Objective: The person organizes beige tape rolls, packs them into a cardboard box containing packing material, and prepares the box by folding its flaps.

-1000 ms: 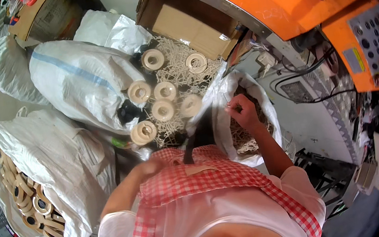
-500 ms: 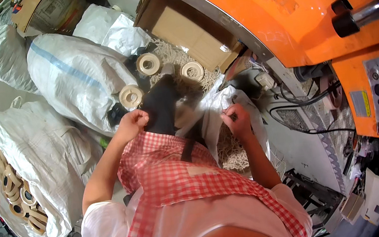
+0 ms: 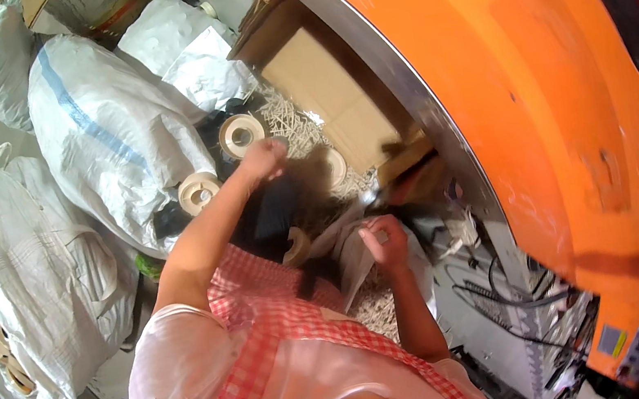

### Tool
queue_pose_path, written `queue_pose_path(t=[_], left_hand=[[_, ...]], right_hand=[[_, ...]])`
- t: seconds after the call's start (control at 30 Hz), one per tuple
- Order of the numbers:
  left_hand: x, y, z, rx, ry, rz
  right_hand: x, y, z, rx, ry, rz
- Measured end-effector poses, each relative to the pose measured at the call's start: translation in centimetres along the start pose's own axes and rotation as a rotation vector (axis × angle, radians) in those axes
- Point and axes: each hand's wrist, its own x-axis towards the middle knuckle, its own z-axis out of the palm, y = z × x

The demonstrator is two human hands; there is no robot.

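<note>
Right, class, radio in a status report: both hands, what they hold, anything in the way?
Left hand closed, raised near the cream cardboard tape rolls. Right hand gripping the white plastic bag by its edge. Orange machine housing close on the right.

Orange machine [image 3: 534, 85], white sacks [image 3: 91, 134]

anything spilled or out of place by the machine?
Yes. Pale short sticks lie scattered loose on the floor beside the cardboard box, with tape-like rolls strewn among them rather than bagged. The right hand grips a white bag.
</note>
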Motion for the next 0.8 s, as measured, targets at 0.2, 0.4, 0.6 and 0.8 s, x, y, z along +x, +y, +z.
queue_pose_path(t=[0.2, 0.4, 0.6, 0.8], left_hand=[[15.3, -0.6, -1.4, -0.004, 0.162, 0.057], [30.8, -9.5, -5.9, 0.611, 0.188, 0.287], [37.5, -11.7, -5.2, 0.199, 0.071, 0.103], [44.4, -15.2, -5.0, -0.122, 0.262, 0.131]], right_hand=[[5.8, 7.2, 1.4, -0.016, -0.064, 0.084], [11.5, 12.2, 4.1, -0.141, -0.176, -0.032], [16.8, 12.5, 5.9, -0.223, -0.233, -0.13], [17.6, 19.4, 6.4, -0.223, -0.26, -0.134]])
